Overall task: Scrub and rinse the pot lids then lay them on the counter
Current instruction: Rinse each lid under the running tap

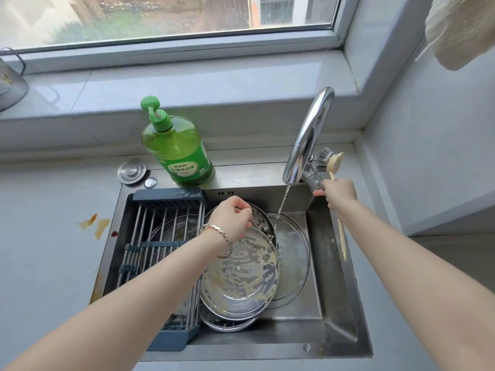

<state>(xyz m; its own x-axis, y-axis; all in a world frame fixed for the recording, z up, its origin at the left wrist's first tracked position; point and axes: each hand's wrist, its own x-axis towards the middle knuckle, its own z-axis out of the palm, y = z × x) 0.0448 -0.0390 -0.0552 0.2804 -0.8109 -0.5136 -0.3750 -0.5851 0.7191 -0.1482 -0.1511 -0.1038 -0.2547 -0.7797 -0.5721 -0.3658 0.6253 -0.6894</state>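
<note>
Pot lids: three; left hand pinches one, right hand grips one brush.

left forearm, right forearm bare; silver link bracelet around left wrist.

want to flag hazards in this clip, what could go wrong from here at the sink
The left hand pinches only the rim of a sudsy steel lid; it may slip and knock the glass lid beside it. The right hand touches the faucet lever while gripping the brush, so control could be clumsy and water may splash.
</note>
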